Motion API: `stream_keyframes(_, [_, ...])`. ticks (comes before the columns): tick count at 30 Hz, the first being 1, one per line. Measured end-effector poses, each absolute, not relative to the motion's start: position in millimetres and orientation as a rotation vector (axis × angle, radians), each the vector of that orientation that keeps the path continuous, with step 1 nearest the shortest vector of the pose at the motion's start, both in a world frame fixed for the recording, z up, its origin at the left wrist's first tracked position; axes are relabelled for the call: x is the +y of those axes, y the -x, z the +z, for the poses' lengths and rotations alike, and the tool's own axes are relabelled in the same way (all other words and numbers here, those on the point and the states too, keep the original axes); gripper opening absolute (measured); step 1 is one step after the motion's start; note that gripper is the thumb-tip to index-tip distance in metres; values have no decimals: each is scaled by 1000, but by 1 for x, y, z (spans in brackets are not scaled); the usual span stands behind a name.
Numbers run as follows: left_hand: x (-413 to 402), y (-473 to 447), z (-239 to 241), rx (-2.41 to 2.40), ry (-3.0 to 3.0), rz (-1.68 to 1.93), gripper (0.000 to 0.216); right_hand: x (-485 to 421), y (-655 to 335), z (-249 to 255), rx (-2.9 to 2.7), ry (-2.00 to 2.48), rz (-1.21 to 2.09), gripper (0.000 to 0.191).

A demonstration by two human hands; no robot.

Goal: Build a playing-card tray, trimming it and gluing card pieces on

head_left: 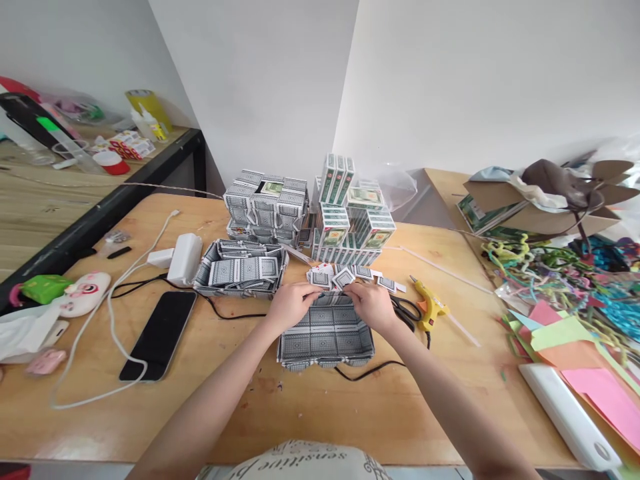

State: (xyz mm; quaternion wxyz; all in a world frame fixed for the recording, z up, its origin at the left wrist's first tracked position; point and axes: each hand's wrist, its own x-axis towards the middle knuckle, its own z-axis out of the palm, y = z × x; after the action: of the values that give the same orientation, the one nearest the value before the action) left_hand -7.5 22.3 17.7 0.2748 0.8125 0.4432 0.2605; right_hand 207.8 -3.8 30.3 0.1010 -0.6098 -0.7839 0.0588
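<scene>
A shallow open box made of grey-backed playing cards (325, 340) sits on the table before me. My left hand (294, 303) pinches the far rim of this box near its left corner. At the right end of the same rim, my right hand (371, 305) is closed too, fingertips pressed together on the edge. Just beyond my fingers lie loose playing cards (344, 277), some face up. To the left stands another card box (237, 272), filled with cards. A yellow hot glue gun (431, 305) lies right of my right hand, by black-handled scissors (404, 308).
Stacked card packs (345, 227) and a bigger card-built box (267, 203) stand behind. A phone (159, 335), white cable and power adapter (185, 259) occupy the left. Coloured paper (575, 347), pipe cleaners (540, 260) and an open cardboard box (540, 207) are at the right.
</scene>
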Motion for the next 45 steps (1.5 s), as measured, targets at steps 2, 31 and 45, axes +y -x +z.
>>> stream_keyframes(2, [22, 7, 18, 1190, -2185, 701, 21, -3, -207, 31, -2326, 1814, 167, 24])
stream_keyframes(31, [25, 5, 34, 1128, -2308, 586, 22, -5, -229, 40, -1939, 1619, 596, 24])
stream_keyframes(45, [-24, 10, 53, 1505, -2410, 369, 21, 11, -223, 33, -1860, 1617, 724, 23])
